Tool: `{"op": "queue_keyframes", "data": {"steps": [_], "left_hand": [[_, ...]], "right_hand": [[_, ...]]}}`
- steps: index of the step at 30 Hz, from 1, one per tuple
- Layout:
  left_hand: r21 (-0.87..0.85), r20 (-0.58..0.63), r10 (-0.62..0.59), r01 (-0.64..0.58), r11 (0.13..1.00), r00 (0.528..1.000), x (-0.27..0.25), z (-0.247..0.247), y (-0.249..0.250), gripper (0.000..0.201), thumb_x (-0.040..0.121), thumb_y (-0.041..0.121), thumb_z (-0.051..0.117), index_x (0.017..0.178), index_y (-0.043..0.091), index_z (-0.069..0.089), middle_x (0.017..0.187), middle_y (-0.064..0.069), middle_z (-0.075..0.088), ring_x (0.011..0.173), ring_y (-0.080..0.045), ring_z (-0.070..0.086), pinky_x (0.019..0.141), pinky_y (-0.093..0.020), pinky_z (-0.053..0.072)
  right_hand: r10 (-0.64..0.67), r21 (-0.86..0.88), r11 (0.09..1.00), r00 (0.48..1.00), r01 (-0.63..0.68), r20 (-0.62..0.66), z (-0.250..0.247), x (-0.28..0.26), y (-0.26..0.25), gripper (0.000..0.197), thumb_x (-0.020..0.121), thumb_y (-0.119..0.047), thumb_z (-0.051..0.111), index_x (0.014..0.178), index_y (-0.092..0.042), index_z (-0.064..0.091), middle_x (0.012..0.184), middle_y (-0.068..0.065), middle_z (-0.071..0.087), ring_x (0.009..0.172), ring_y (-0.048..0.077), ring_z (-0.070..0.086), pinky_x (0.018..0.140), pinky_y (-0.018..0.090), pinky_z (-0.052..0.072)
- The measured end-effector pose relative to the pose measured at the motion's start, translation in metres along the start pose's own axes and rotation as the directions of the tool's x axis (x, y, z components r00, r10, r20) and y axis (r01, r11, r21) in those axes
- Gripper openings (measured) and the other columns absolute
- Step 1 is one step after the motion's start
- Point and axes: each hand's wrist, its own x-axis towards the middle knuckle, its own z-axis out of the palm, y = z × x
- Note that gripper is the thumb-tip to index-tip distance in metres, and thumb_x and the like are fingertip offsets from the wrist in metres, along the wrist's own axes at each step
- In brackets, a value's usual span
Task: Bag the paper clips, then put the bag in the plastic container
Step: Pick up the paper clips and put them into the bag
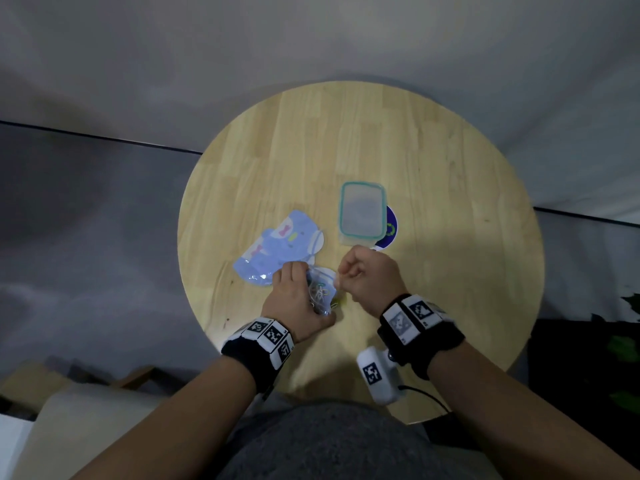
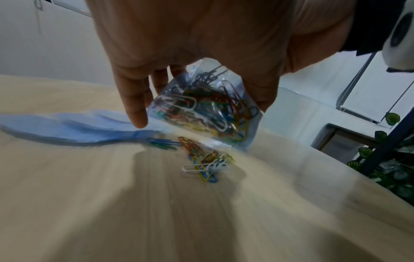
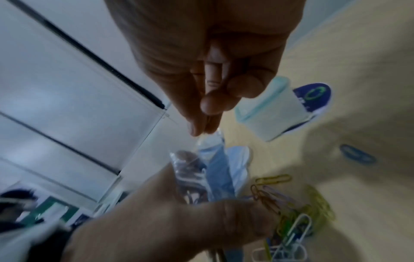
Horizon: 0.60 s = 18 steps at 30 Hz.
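Note:
A small clear bag [image 1: 321, 293] partly filled with coloured paper clips stands tilted on the round wooden table [image 1: 450, 202]. My left hand [image 1: 304, 292] grips it from the side, thumb and fingers [image 2: 134, 106] curled round the bag [image 2: 206, 115]. My right hand [image 1: 343, 271] pinches the bag's upper edge [image 3: 211, 141] between thumb and forefinger [image 3: 197, 127]. Several loose paper clips [image 2: 205, 160] lie on the table just below the bag, also in the right wrist view as paper clips [image 3: 291, 212]. The plastic container [image 1: 362, 213], clear with a teal rim, stands open just beyond my right hand.
A stack of light blue printed bags [image 1: 277, 251] lies flat to the left of the held bag. A dark blue round sticker [image 1: 392, 230] shows under the container's right side. Green plants [image 2: 392, 168] stand off the table's right edge.

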Motion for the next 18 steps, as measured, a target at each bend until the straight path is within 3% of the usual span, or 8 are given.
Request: {"op": "queue_keyframes", "data": {"steps": [4,6,9,11,14,16,18], "left_hand": [[-0.043,-0.028,0.009,-0.010,0.999,1.000,0.006,0.003,0.008,0.073,0.053,0.041,0.078,0.103,0.005,0.042,0.100,-0.004,0.038,0.095,-0.025,0.039,0.080,-0.025,0.029],[-0.036,-0.023,0.019,-0.019,0.999,1.000,0.008,0.002,0.007,0.076,0.051,0.042,0.079,0.105,0.004,0.042,0.103,-0.008,0.042,0.097,-0.028,0.041,0.083,-0.026,0.030],[-0.030,-0.008,-0.002,0.001,1.000,1.000,0.006,-0.003,0.004,0.080,0.054,0.043,0.080,0.111,0.003,0.041,0.108,-0.009,0.041,0.101,-0.028,0.040,0.088,-0.029,0.032],[-0.026,0.000,-0.017,0.017,1.000,1.000,0.001,-0.007,0.000,0.082,0.055,0.046,0.081,0.112,0.003,0.041,0.109,-0.009,0.041,0.102,-0.027,0.039,0.090,-0.030,0.033],[-0.025,0.005,-0.048,0.048,0.999,0.999,-0.006,-0.009,-0.007,0.083,0.053,0.052,0.081,0.110,0.005,0.042,0.107,-0.007,0.041,0.100,-0.026,0.039,0.092,-0.033,0.037],[-0.019,0.027,-0.076,0.076,0.997,0.997,-0.009,-0.011,-0.011,0.083,0.053,0.055,0.079,0.109,0.008,0.041,0.105,-0.003,0.037,0.099,-0.024,0.037,0.090,-0.031,0.035],[-0.016,0.025,-0.082,0.082,0.996,0.996,-0.011,-0.011,-0.015,0.083,0.052,0.056,0.078,0.108,0.008,0.041,0.101,0.000,0.033,0.097,-0.023,0.036,0.088,-0.029,0.033]], "right_hand": [[-0.070,-0.057,0.996,0.998,0.071,0.004,-0.003,-0.007,-0.013,0.005,0.069,-0.016,0.074,0.071,-0.019,0.070,0.070,0.001,0.069,0.066,0.013,0.061,0.068,0.025,0.050],[-0.012,-0.004,1.000,0.993,0.012,-0.121,-0.010,-0.001,-0.006,0.001,0.073,-0.017,0.071,0.073,-0.018,0.070,0.071,-0.001,0.068,0.064,0.008,0.058,0.066,0.019,0.044],[0.140,-0.044,0.987,0.961,-0.154,-0.237,-0.019,0.013,0.027,0.003,0.075,-0.012,0.067,0.077,-0.013,0.067,0.075,0.002,0.065,0.072,0.018,0.059,0.072,0.024,0.045],[0.232,-0.206,0.941,0.957,-0.266,-0.176,-0.019,0.019,0.052,0.009,0.076,-0.007,0.061,0.083,-0.010,0.066,0.085,0.008,0.068,0.084,0.027,0.062,0.074,0.025,0.044],[0.270,-0.407,0.870,0.960,-0.277,-0.076,-0.009,0.022,0.075,0.015,0.081,-0.011,0.056,0.092,-0.004,0.062,0.102,0.016,0.064,0.095,0.035,0.059,0.081,0.035,0.046],[0.249,-0.427,0.870,0.967,-0.247,-0.053,0.001,0.022,0.074,0.022,0.082,-0.022,0.062,0.092,-0.002,0.058,0.099,0.014,0.055,0.094,0.034,0.056,0.080,0.036,0.043],[0.241,-0.412,0.884,0.971,-0.222,-0.005,0.016,0.019,0.066,0.041,0.074,-0.035,0.073,0.094,-0.004,0.055,0.096,0.009,0.048,0.090,0.028,0.053,0.081,0.035,0.042]]}}
